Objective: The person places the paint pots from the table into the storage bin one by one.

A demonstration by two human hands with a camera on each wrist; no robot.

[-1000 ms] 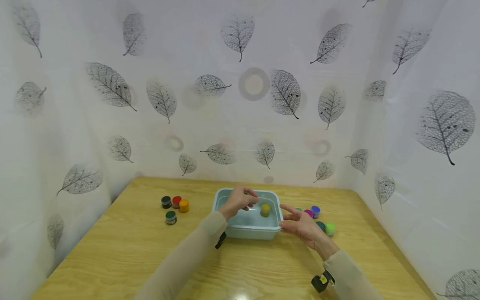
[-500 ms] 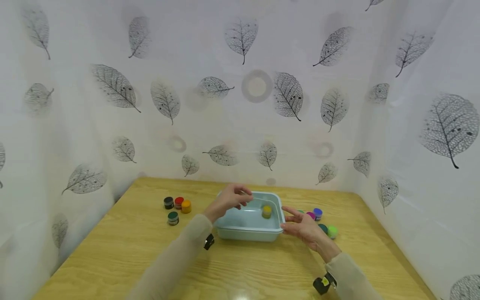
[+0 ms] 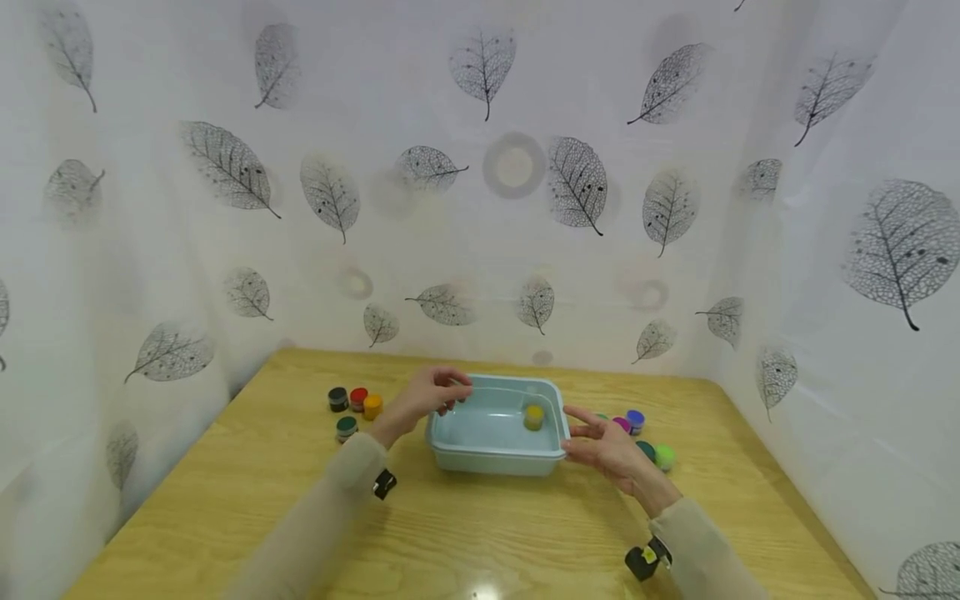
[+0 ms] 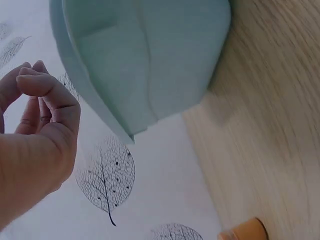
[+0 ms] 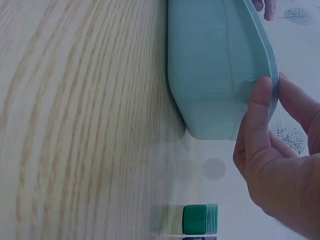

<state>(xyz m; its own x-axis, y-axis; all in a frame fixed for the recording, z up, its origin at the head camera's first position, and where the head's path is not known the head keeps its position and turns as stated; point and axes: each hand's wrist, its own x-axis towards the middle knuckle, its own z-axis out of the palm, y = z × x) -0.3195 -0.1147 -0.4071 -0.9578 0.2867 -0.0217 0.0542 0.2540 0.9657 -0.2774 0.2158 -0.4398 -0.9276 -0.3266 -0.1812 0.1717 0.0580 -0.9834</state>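
A pale blue plastic tub (image 3: pixel 495 461) stands mid-table, with one yellow paint jar (image 3: pixel 533 417) inside near its back right. My right hand (image 3: pixel 617 454) holds the tub's right rim; in the right wrist view its thumb and a finger (image 5: pixel 261 100) lie on either side of the rim. Above the tub's left edge hovers my left hand (image 3: pixel 426 400), its fingers loosely curled with nothing visible between them. The left wrist view has that hand (image 4: pixel 45 115) apart from the tub wall (image 4: pixel 150 60).
On the left sit a black jar (image 3: pixel 338 399), a red jar (image 3: pixel 359 399), an orange jar (image 3: pixel 372 407) and a dark green jar (image 3: pixel 347 429). Several more jars, including a light green one (image 3: pixel 664 457) and a blue one (image 3: pixel 635 422), stand right of the tub. A leaf-print curtain (image 3: pixel 465 208) hangs behind.
My left hand has moved left, from over the tub's middle to its left edge. The right hand stays on the right rim, and the yellow jar remains inside the tub.
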